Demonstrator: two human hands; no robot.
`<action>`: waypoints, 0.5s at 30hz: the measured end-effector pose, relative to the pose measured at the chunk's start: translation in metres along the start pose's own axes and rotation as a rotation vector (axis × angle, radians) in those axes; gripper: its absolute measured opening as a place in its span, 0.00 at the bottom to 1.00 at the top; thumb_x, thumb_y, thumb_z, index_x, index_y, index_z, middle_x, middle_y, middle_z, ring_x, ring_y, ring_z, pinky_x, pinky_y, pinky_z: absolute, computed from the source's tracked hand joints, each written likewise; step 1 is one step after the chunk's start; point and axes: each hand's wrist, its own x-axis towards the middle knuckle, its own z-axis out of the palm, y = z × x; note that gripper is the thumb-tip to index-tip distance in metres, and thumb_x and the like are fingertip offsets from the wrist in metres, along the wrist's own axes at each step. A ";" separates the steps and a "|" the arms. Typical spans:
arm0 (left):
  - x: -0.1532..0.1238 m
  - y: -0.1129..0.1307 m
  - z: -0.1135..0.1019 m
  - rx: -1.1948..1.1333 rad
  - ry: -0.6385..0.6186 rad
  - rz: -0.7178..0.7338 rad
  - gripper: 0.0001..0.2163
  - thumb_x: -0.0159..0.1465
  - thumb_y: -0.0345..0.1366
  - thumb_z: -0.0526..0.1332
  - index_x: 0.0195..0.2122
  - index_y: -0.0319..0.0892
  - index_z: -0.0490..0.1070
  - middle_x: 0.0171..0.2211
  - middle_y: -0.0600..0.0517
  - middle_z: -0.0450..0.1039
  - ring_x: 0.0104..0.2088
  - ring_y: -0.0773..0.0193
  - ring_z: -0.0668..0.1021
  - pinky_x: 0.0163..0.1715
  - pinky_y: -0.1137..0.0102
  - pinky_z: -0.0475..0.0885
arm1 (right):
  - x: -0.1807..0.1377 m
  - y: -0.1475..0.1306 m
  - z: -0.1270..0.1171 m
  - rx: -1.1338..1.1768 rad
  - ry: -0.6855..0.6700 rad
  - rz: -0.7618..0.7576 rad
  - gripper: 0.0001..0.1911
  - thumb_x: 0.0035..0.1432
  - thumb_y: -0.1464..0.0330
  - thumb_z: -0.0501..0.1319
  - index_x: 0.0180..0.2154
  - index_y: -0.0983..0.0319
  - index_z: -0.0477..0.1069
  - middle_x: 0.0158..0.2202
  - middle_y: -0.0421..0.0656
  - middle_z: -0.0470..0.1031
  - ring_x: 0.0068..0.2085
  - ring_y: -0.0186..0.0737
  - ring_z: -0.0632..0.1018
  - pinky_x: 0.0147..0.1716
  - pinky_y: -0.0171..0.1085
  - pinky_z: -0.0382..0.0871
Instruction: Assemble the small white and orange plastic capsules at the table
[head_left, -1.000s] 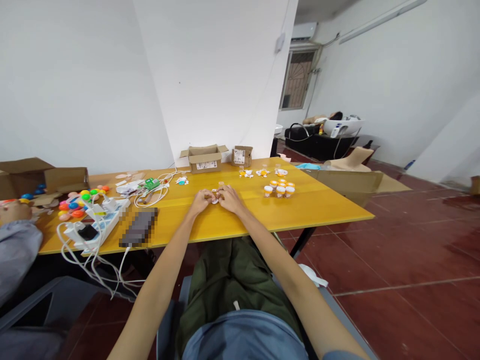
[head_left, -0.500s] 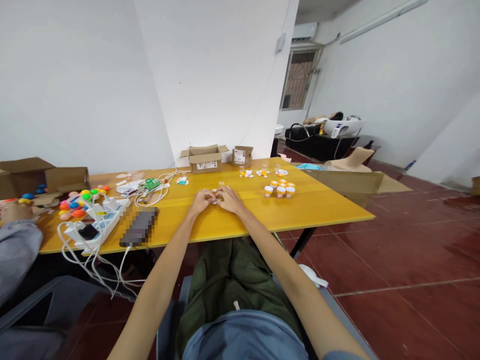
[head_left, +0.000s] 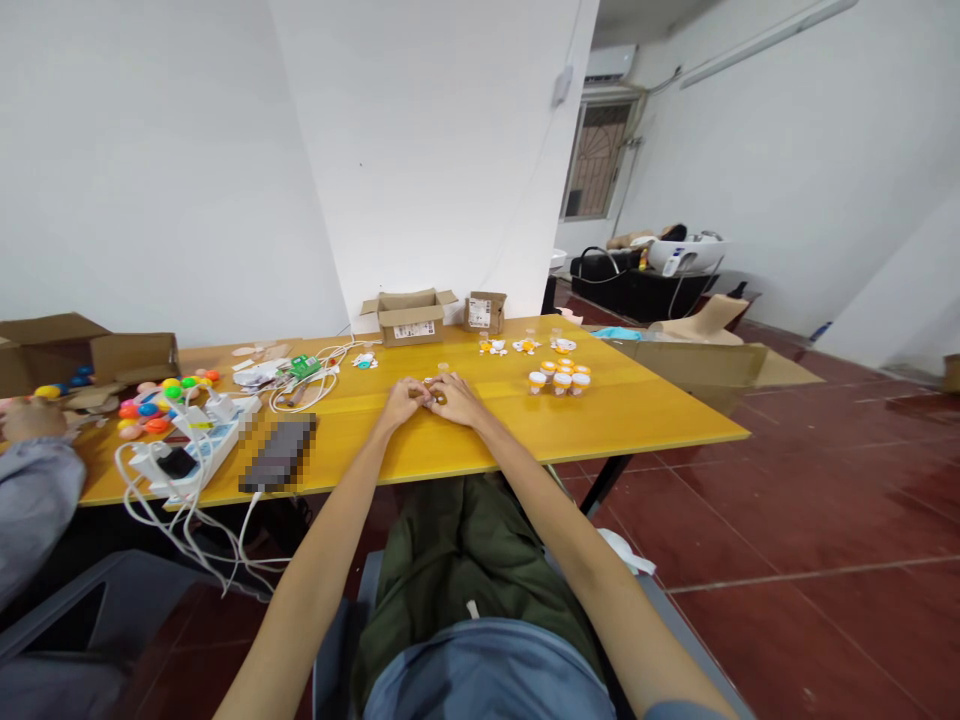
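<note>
Over the yellow table (head_left: 480, 440), my left hand (head_left: 403, 402) and my right hand (head_left: 456, 402) meet with fingertips pinched together. Both are closed around a small whitish piece (head_left: 428, 382), mostly hidden by the fingers, so its kind does not show. Just beyond the hands lies a small clear round piece (head_left: 443, 366). To the right stands a group of small clear cups with white and orange tops (head_left: 561, 377). Behind them are little piles of white and orange parts (head_left: 526, 346).
At the back stand an open cardboard box (head_left: 409, 318) and a smaller carton (head_left: 484, 313). On the left are a power strip (head_left: 202, 450) with tangled cables, a dark phone (head_left: 277, 455), and colourful balls (head_left: 154, 408). Another person's hand (head_left: 34, 420) is at the far left.
My fingers have shifted slightly around the small piece, while both hands stay in place. The other person's hand at the far left has moved a little.
</note>
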 end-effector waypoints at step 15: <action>-0.002 0.004 -0.002 0.000 0.003 -0.020 0.05 0.53 0.28 0.65 0.23 0.44 0.79 0.32 0.51 0.79 0.41 0.58 0.80 0.51 0.61 0.74 | -0.001 0.003 -0.001 0.013 0.054 0.048 0.06 0.59 0.62 0.66 0.37 0.57 0.77 0.47 0.46 0.75 0.51 0.46 0.72 0.52 0.47 0.66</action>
